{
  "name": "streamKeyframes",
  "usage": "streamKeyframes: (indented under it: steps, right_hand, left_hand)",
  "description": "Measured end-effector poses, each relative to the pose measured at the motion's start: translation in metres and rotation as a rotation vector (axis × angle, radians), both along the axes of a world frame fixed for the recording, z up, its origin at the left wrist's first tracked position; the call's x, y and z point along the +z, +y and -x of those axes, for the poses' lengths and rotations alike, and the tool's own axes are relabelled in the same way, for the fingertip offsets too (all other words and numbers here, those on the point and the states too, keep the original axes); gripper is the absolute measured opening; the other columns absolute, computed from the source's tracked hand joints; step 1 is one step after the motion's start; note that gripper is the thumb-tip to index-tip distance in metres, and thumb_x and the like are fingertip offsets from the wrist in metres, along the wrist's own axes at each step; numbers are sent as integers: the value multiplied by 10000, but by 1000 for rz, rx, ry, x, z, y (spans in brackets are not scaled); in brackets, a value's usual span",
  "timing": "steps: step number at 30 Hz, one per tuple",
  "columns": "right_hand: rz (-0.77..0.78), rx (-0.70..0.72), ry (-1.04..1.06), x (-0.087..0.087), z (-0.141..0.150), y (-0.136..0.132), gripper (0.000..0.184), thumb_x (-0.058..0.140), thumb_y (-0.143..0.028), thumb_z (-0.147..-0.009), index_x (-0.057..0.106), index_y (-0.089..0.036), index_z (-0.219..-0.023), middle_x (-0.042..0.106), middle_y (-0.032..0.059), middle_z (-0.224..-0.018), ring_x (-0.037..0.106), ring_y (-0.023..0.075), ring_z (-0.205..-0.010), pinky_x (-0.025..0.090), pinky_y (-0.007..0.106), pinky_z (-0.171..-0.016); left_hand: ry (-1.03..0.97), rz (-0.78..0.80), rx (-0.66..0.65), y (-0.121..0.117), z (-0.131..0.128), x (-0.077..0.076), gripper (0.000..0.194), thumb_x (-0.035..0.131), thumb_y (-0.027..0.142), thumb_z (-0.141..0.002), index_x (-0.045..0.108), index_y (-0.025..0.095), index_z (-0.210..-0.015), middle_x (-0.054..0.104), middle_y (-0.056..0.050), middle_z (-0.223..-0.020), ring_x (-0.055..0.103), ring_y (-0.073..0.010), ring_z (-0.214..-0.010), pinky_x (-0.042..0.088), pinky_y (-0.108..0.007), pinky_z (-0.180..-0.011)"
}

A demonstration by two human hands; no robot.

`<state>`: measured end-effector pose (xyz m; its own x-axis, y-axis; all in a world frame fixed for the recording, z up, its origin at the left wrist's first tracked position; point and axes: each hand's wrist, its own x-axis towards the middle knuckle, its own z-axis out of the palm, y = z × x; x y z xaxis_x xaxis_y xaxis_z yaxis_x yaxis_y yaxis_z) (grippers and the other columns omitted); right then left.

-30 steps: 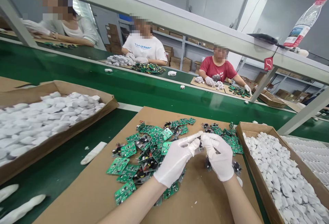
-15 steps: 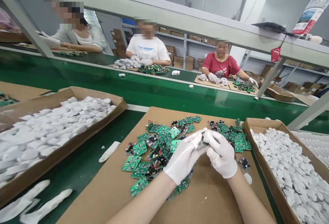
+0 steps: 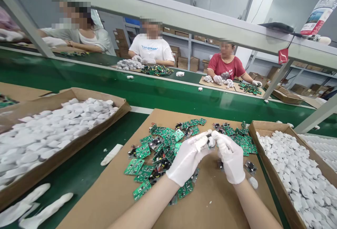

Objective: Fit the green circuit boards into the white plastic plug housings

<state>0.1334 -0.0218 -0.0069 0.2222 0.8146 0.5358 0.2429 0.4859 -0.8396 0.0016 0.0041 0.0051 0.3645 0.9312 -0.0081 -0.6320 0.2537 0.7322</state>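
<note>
My left hand (image 3: pixel 185 160), in a white glove, grips a small circuit board (image 3: pixel 210 146) above the cardboard sheet (image 3: pixel 210 204). A lump of white putty-like material (image 3: pixel 211 141) shows on that board. Also gloved in white, my right hand (image 3: pixel 231 157) has its fingers closed, tips at the board's upper right edge; whatever they pinch is hidden. Behind and left of my left hand spreads a heap of green circuit boards (image 3: pixel 164 145). Another cluster of boards (image 3: pixel 242 139) lies beyond my right hand. One loose board (image 3: pixel 250 167) and a white lump (image 3: pixel 253 182) rest right of my right wrist.
Cardboard trays of white lumps stand at left (image 3: pixel 123 107) and right (image 3: pixel 254 127). White strips (image 3: pixel 112 154) lie on the green surface at left. A green conveyor belt (image 3: pixel 163 97) carries white pieces. Several co-workers sit beyond it, under a rail holding a bottle (image 3: pixel 316 18).
My right hand has drawn slightly right and its thumb has shifted, so the white lump on the held board shows more. White pieces on the belt have moved right.
</note>
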Motion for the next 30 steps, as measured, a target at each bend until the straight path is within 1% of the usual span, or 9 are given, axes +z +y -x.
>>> streamKeyframes:
  steps: [5,10,12,15,17,21,24,26,30]
  right_hand:
    - [29,-15,69,-2,4,1,235,724,-367,-840,781,-236,-1027,761,66,-1048,720,239,-913,619,362,-796]
    - [-83,-15,-68,-2,-1,-2,239,685,-292,-872,765,-255,-1093,742,74,-1078,697,222,-945,600,338,-806]
    - [-9,-28,-59,0,-3,-4,347,700,-314,-858,716,-247,-1199,736,80,-1081,693,212,-872,603,327,-732]
    - [147,42,53,5,-5,-6,504,731,-388,-826,647,-230,-1297,739,80,-1047,664,178,-691,584,310,-598]
    - [161,73,121,9,-4,-7,475,732,-408,-819,677,-218,-1250,736,84,-1059,657,171,-675,579,315,-614]
    - [151,9,119,12,-3,-6,396,741,-363,-808,718,-214,-1174,715,83,-1086,613,138,-668,551,282,-618]
    - [193,106,165,8,-3,-3,411,737,-371,-813,701,-229,-1197,691,84,-1154,580,111,-620,531,255,-559]
    - [216,197,224,5,-4,0,421,745,-393,-806,699,-232,-1192,675,95,-1212,610,129,-653,538,255,-552]
    - [241,288,317,2,-1,-2,391,739,-465,-801,745,-224,-1110,717,90,-1123,646,159,-681,551,268,-562]
  left_hand:
    - [24,-19,-5,-1,0,0,416,842,366,-682,777,157,-1037,737,-146,-1118,646,-313,-1087,479,-465,-1024]
    - [152,-95,17,-2,2,0,489,846,438,-665,781,163,-1064,742,-144,-1108,645,-301,-1057,455,-433,-1041]
    - [180,-112,-4,-3,3,2,520,840,454,-666,771,164,-1092,751,-146,-1071,660,-294,-988,493,-436,-981]
    - [206,-140,-30,-4,3,7,531,828,467,-676,769,150,-1097,759,-143,-989,658,-268,-892,525,-422,-896]
    - [216,-165,-37,-5,2,8,517,815,458,-697,766,141,-1102,754,-133,-935,638,-244,-843,520,-410,-872]
    - [213,-198,-69,-5,1,2,474,770,450,-752,760,156,-1124,719,-87,-818,574,-188,-739,504,-384,-834]
    - [298,-281,-57,-3,4,-3,450,786,445,-733,779,146,-1070,668,-63,-737,526,-175,-707,486,-350,-765]
    - [355,-343,-36,-2,6,-4,431,793,438,-725,788,133,-1029,665,-72,-775,514,-175,-717,464,-332,-729]
    - [377,-377,-58,-4,8,-3,437,748,483,-763,779,115,-997,625,-62,-740,487,-165,-700,438,-314,-681]
